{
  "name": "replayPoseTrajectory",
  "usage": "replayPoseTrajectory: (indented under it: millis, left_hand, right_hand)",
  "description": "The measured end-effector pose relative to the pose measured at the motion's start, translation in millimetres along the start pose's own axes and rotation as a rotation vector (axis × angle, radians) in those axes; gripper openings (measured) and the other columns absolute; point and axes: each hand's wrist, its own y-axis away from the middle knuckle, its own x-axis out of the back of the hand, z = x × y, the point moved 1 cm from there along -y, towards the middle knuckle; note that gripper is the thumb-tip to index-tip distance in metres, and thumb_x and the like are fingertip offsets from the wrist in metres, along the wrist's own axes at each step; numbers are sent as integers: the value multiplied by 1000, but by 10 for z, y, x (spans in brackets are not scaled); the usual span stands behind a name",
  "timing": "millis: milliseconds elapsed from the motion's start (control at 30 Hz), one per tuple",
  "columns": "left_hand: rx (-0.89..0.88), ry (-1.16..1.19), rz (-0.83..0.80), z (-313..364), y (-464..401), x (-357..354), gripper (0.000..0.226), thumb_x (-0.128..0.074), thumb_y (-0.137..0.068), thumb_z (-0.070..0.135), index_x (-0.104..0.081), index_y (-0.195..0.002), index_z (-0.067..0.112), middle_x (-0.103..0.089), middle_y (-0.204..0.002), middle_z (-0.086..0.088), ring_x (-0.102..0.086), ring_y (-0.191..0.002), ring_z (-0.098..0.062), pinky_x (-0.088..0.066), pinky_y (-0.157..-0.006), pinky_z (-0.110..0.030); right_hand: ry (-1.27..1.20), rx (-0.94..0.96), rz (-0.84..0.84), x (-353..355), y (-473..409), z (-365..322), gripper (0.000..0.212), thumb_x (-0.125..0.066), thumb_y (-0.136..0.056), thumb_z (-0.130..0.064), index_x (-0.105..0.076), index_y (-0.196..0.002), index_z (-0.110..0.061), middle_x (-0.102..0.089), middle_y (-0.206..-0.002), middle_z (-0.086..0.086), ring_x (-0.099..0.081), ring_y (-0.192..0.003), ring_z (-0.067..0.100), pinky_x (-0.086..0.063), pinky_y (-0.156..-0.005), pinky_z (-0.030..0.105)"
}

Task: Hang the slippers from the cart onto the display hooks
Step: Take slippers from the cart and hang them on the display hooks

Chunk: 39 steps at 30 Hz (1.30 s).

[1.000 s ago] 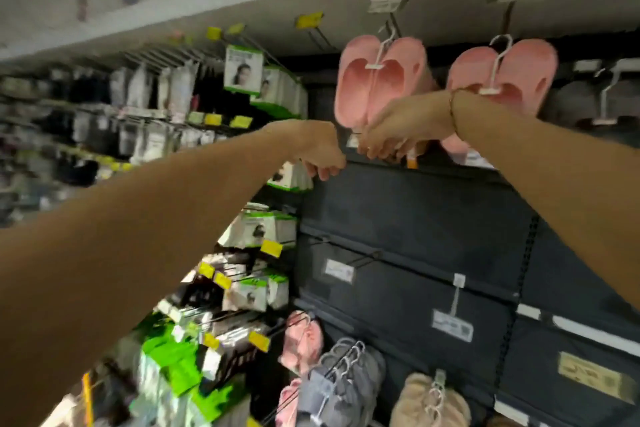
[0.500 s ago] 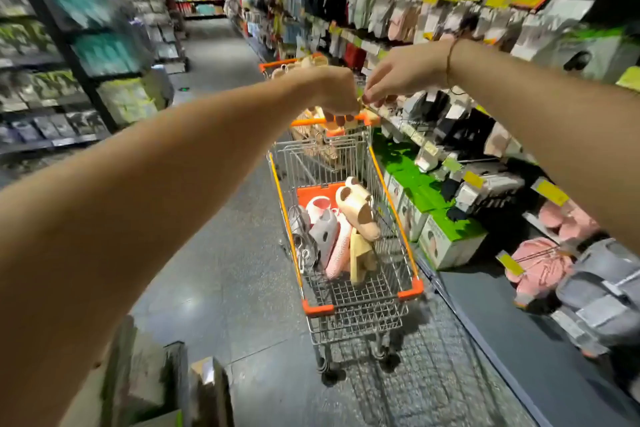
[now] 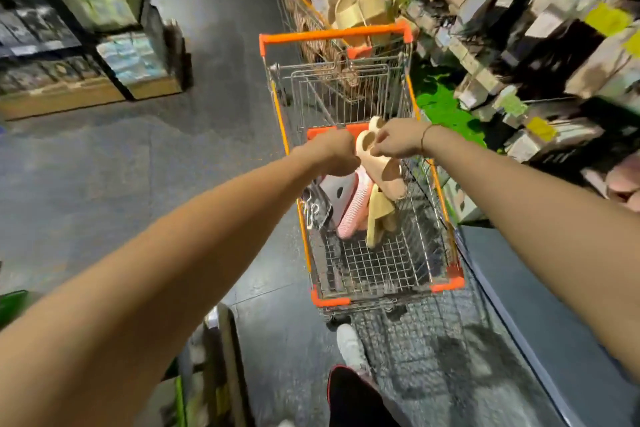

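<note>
Over the orange-rimmed wire cart (image 3: 446, 279), right hand (image 3: 398, 142) fingers pinch a beige foam slipper pair (image 3: 384, 170); left hand (image 3: 334, 152), clenched beside them, likely helps lift.

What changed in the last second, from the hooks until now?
The view swung from the wall display down to the cart. Both hands dropped into it; the right hand and left hand now reach a beige slipper. The pile of slippers stayed in the cart.
</note>
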Motion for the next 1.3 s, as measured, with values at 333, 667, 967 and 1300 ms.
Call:
replayPoseTrajectory:
  millis: [333, 667, 967, 1300]
  left_hand:
    - [174, 237, -124, -165, -1715, -985, 26, -51, -96, 16, -55, -70, 16, -61, -72, -4, -66, -78, -26, -53, -69, -34]
    - [238, 445, 12, -64, -2959, -1699, 33, -53, -92, 27, -59, -121, 12, -66, -117, -10, -63, -104, -27, -55, -92, -42]
    - [391, 525, 99, -168, -3333, -2192, 42, -52, -97, 26, -46, -135, 8, -54, -135, -14, -51, -125, -31, -39, -108, -44]
    - [459, 610, 220, -530, -3456, -2145, 27, -65, -96, 25, -63, -121, 13, -69, -112, -6, -65, -102, -24, -55, -94, -43]
  right_hand:
    - [-144, -305, -54, -724, -1740, 1373, 43, -60, -92, -21, -59, -126, 5, -59, -130, 25, -58, -119, 38, -48, -93, 37]
    - [-446, -323, 161, -1230, -2751, 1912, 42, -45, -103, -37, -62, -114, 0, -62, -116, 24, -59, -109, 37, -46, -87, 38]
    - [-1218, -514, 193, -1356, -3093, 1877, 19, -67, -79, -14, -64, -79, 5, -62, -70, 14, -52, -50, 20, -39, -41, 24]
    - [-1950, -609, 44, -1212, -3483, 1861, 8, -50, -96, 10, -48, -98, 3, -46, -83, 15, -44, -63, 19, -46, -36, 20]
